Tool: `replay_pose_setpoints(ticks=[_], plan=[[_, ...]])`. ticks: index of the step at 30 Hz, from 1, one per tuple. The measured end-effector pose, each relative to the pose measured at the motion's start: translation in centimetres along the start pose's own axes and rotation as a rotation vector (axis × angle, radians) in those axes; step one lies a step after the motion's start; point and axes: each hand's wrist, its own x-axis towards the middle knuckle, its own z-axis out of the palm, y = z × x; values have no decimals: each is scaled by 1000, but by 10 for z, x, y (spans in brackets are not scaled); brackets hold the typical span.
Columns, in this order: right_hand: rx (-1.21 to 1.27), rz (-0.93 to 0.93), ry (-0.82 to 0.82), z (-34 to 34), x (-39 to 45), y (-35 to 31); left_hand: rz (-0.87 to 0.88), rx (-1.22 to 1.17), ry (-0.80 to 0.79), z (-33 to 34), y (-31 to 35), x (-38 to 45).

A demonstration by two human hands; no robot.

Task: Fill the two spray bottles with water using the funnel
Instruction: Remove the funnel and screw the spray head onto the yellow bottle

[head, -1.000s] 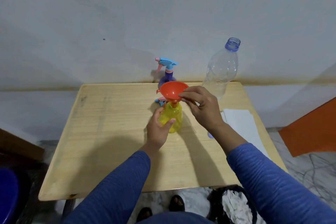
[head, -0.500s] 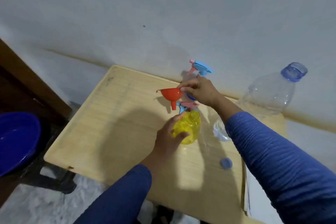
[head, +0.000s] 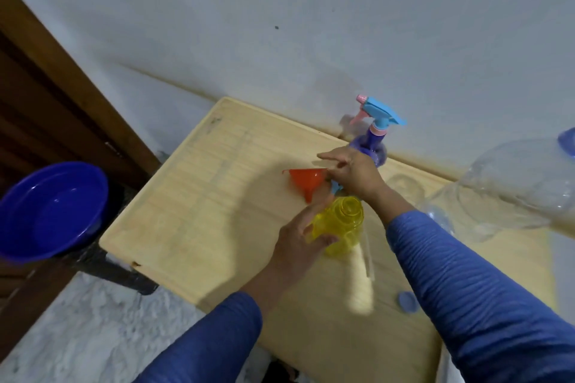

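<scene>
behind yellow bottle point(head: 342, 227) in left grip point(head: 298, 242): purple sprayer point(head: 370, 146); right grip point(head: 354, 174) pinches funnel point(head: 308, 182).

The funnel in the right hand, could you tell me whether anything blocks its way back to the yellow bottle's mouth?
Nothing visible does. The funnel, pinched by the right hand, hangs just beside the open mouth of the yellow bottle, which the left hand grips lower down.

Yellow spray bottle point(head: 343, 228): translucent plastic, neck open with no sprayer head fitted, upright on the desk point(head: 199, 214), held round its body.

Purple spray bottle point(head: 368, 146): blue sprayer head with pink trigger fitted, upright at the desk's far edge by the wall.

Funnel point(head: 308, 182): orange-red plastic, wide mouth up, spout down, held by its rim just beside the yellow bottle's neck, not in it.
</scene>
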Motion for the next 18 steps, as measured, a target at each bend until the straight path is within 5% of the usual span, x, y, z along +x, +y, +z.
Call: replay_pose_setpoints(ticks=[5,12,18], plan=[[-64,336,353,16,-28,15,-16,4,-10,2,0,0],[-53,419,158,16,-40,34,14,-14,5,4,-6,3],[-29,375,215,11,-44,30,25,-65,-3,3,-6,5]])
